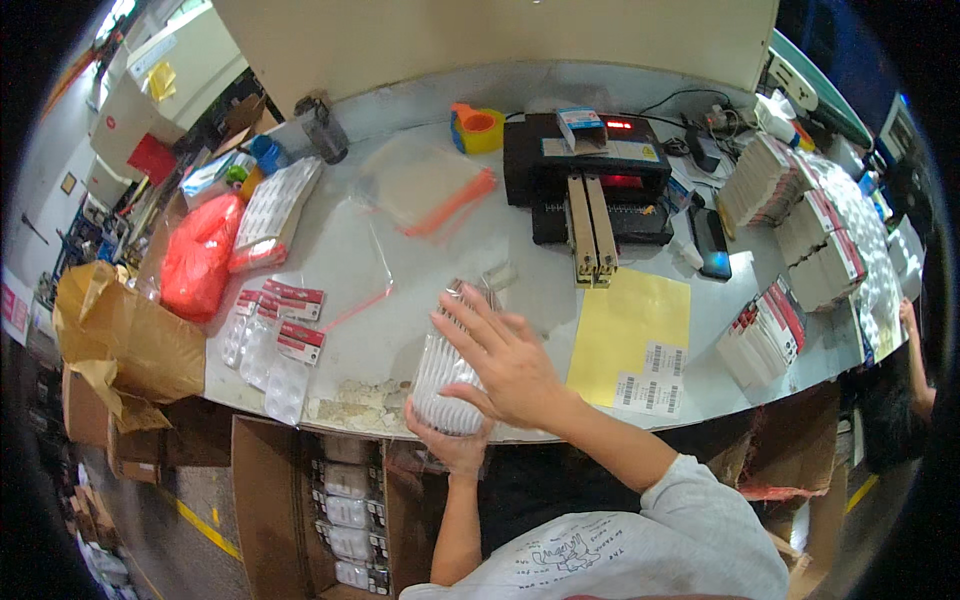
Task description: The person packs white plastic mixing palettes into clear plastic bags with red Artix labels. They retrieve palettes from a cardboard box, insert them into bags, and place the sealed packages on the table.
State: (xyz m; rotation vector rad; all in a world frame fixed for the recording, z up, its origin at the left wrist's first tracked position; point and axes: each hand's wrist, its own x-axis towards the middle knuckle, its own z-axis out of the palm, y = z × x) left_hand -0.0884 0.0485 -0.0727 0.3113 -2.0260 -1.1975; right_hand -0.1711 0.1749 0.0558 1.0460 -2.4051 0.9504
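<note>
A stack of clear plastic blister packs (437, 378), seemingly inside a clear bag, stands at the table's front edge. Its lower end rests in my left hand (455, 445), which is closed round it from below. Over the stack's upper right side lies my right hand (505, 365), fingers stretched out and apart, flat against it. That hand hides part of the stack. To the left, several loose blister packs with red-and-white cards (275, 350) lie on the table. Clear plastic bags with red edges (430, 190) are spread farther back.
A black sealing machine (590, 160) stands at the back right, near a yellow tape roll (482, 131). Right of me are a yellow sheet with labels (635, 320), a phone (710, 245) and stacked packs (765, 335). A red bag (200, 258) sits left; an open carton (270, 490) is below.
</note>
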